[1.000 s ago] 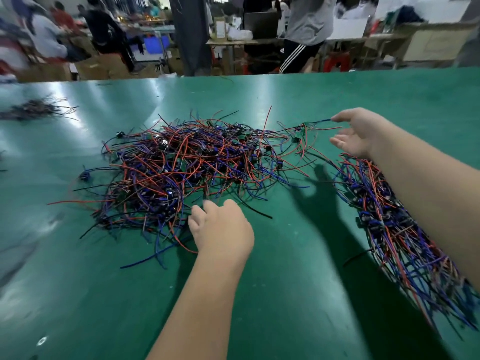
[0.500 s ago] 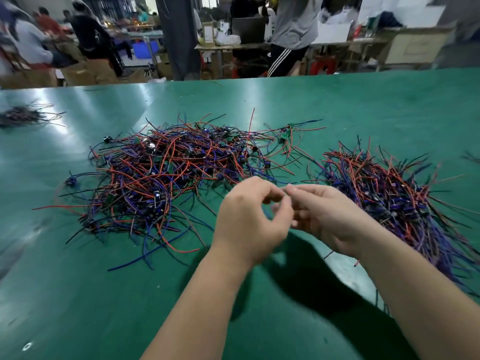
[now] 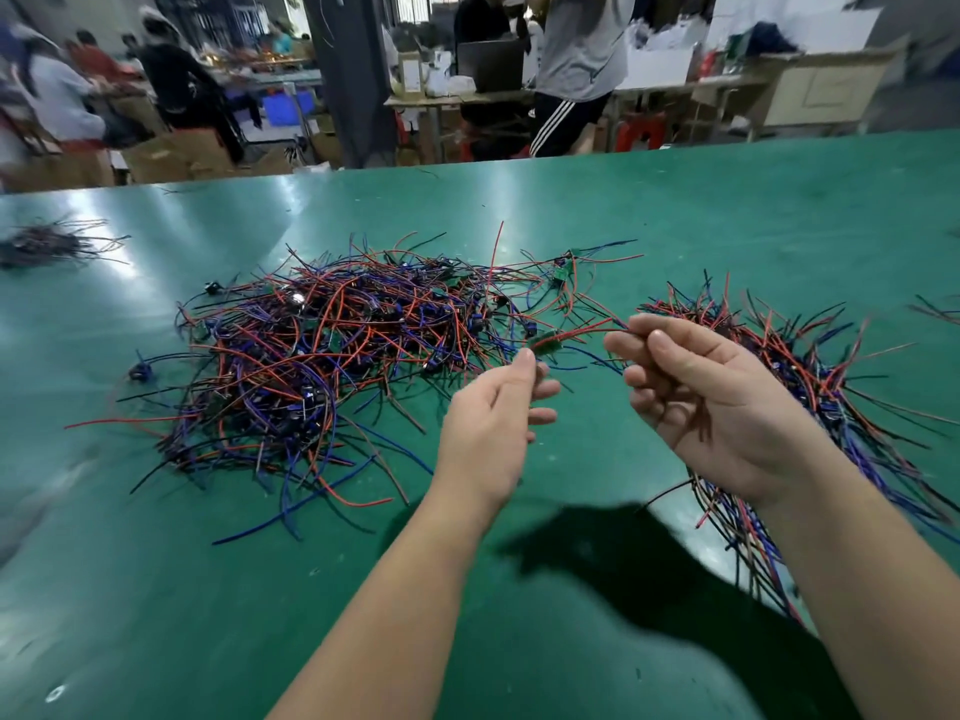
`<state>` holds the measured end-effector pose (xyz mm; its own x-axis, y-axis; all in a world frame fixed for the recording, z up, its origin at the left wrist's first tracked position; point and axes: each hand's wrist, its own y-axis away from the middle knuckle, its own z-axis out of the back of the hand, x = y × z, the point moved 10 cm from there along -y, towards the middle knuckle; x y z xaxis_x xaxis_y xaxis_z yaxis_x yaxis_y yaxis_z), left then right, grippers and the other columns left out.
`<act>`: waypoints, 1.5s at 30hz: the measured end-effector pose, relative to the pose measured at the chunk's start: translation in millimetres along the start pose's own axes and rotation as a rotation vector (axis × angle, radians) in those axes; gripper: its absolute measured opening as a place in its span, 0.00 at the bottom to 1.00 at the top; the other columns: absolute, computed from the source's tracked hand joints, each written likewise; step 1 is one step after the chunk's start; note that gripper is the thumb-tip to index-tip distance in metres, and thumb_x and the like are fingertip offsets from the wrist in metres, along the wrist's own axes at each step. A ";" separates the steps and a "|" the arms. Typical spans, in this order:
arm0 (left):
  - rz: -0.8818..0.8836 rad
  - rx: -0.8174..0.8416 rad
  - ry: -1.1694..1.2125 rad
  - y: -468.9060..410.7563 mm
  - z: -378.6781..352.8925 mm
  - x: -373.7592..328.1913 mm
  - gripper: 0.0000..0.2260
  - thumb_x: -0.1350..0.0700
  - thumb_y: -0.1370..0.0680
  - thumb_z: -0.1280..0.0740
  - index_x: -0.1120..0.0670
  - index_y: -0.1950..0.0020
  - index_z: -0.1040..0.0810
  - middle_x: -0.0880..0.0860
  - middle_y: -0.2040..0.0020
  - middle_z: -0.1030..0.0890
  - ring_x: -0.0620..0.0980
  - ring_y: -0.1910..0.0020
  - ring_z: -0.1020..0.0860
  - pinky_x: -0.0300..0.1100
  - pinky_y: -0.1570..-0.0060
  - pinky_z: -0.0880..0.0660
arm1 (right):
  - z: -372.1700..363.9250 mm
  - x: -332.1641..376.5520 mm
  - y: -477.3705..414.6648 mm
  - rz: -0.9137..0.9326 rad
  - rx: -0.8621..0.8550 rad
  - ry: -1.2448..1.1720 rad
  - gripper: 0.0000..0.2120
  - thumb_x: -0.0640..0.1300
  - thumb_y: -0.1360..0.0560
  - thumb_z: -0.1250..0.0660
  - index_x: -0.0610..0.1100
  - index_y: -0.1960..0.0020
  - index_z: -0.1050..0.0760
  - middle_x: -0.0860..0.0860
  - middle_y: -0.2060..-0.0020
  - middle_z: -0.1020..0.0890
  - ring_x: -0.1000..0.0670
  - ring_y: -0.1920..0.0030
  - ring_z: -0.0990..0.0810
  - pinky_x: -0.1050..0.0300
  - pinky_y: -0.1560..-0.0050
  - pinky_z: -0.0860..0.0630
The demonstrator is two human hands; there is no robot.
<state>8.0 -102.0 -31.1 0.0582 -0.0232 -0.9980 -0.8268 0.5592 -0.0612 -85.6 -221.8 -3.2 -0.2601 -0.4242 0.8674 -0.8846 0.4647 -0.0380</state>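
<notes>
A big tangled heap of red, blue and black wires lies on the green table ahead and to the left. A second, more ordered pile of wires lies on the right, partly under my right forearm. Between my hands stretches one wired piece: a small green board with a red wire. My left hand pinches it at the board end with thumb and forefinger. My right hand, palm turned up, pinches the red wire's other end.
A small dark wire bundle lies at the table's far left. A few stray wires lie at the right edge. Beyond the far edge stand people, cardboard boxes and workbenches.
My hands, which met close together half a second ago, have drawn apart and risen, pulling the small board and its red wire taut between them. A second ago the right hand reached far right.
</notes>
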 end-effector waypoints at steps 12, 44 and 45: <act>0.068 0.063 0.662 -2.0 7.7 -15.1 0.10 0.51 0.28 0.36 0.54 0.53 0.20 0.50 0.61 0.16 0.43 0.65 0.18 0.34 0.63 0.23 | -24.4 -55.6 16.5 -0.225 0.369 0.627 0.09 0.38 0.30 0.32 0.37 0.51 0.20 0.42 0.56 0.15 0.47 0.57 0.16 0.62 0.59 0.21; 0.169 0.041 0.251 0.7 10.7 4.8 0.05 0.53 0.24 0.32 0.52 0.58 0.19 0.44 0.71 0.22 0.39 0.77 0.29 0.31 0.79 0.33 | -1.3 -13.2 1.8 0.118 -0.113 0.170 0.06 0.41 0.33 0.31 0.40 0.57 0.24 0.48 0.74 0.25 0.55 0.80 0.37 0.64 0.77 0.38; 0.139 0.056 0.208 1.2 8.8 2.6 0.05 0.53 0.24 0.31 0.52 0.58 0.19 0.44 0.70 0.22 0.39 0.76 0.30 0.31 0.79 0.34 | -2.6 -14.3 1.5 0.099 -0.102 0.139 0.09 0.42 0.34 0.30 0.40 0.55 0.23 0.48 0.74 0.25 0.56 0.81 0.39 0.65 0.78 0.39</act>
<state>12.1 -94.1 -33.7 -0.1748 -0.1101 -0.9784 -0.7859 0.6142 0.0713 -82.1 -213.0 -14.3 -0.2817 -0.2648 0.9222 -0.8118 0.5782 -0.0819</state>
